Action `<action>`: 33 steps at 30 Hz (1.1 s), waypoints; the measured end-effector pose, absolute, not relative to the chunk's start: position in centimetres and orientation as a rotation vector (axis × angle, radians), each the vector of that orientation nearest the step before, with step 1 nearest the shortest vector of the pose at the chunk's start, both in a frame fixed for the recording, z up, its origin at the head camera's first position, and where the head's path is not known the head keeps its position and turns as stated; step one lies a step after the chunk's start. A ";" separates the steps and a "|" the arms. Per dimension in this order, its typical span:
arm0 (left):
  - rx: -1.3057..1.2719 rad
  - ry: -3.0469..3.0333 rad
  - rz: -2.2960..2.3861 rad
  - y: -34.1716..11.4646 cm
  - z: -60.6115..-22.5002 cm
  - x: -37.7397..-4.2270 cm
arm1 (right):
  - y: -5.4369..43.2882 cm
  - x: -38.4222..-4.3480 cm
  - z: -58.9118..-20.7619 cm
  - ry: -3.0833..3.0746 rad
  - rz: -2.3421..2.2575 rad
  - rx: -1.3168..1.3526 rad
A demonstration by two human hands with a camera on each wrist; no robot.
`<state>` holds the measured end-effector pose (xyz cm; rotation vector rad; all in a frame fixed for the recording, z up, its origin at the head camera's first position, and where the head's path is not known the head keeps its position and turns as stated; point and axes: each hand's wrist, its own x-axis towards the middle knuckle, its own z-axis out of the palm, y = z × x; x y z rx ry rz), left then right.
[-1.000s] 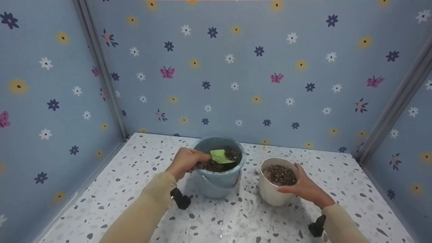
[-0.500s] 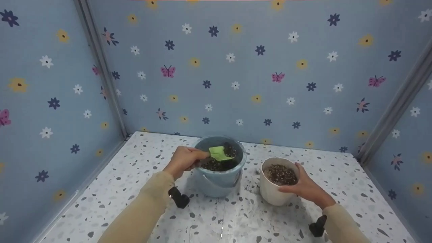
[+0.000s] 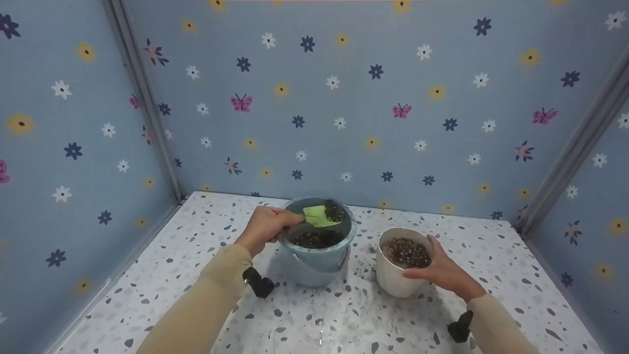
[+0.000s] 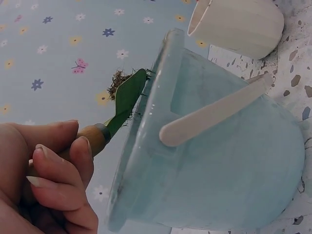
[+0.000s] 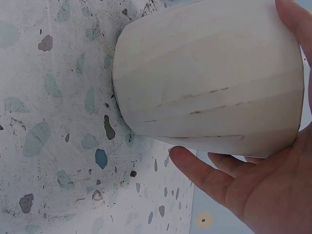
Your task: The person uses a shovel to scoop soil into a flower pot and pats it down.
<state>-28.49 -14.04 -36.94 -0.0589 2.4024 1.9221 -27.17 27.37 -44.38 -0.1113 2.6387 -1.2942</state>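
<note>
- The left hand point(image 3: 268, 226) has its grip clamped round the handle of the trowel point(image 3: 314, 216), over the bucket point(image 3: 314, 270), likely so spilled soil point(image 3: 335, 212) drops back inside.
- The right hand point(image 3: 447, 269) has its grip round the pot's point(image 3: 395, 280) right side, probably steadying it.
- The pot stands right of the bucket, a narrow gap between.
- The bucket's rim surrounds the blade; room lies nearer on the worktop point(image 3: 354, 324); the wall point(image 3: 354, 157) limits the far side.

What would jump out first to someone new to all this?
Probably the bright green trowel, bearing a clump of dark soil, held in the left hand at the mouth of the blue bucket. To the right, the right hand holds a white pot containing more soil. Behind rises a flowered blue wall.
</note>
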 end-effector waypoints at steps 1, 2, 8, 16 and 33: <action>-0.049 2.407 1.920 -14.0 -36.8 -28.5 | 27.4 -27.2 -44.4 2.637 -1.298 -0.112; -0.041 2.408 1.918 -14.0 -36.7 -28.4 | 27.5 -27.2 -44.4 2.636 -1.300 -0.111; -0.006 2.393 1.906 -13.9 -36.0 -28.5 | 27.3 -27.2 -44.4 2.623 -1.309 -0.113; 0.001 2.387 1.906 -13.3 -35.3 -28.7 | 27.3 -27.1 -44.2 2.622 -1.307 -0.117; 0.125 2.318 1.929 -9.8 -35.0 -28.9 | 27.7 -27.3 -44.6 2.632 -1.329 -0.118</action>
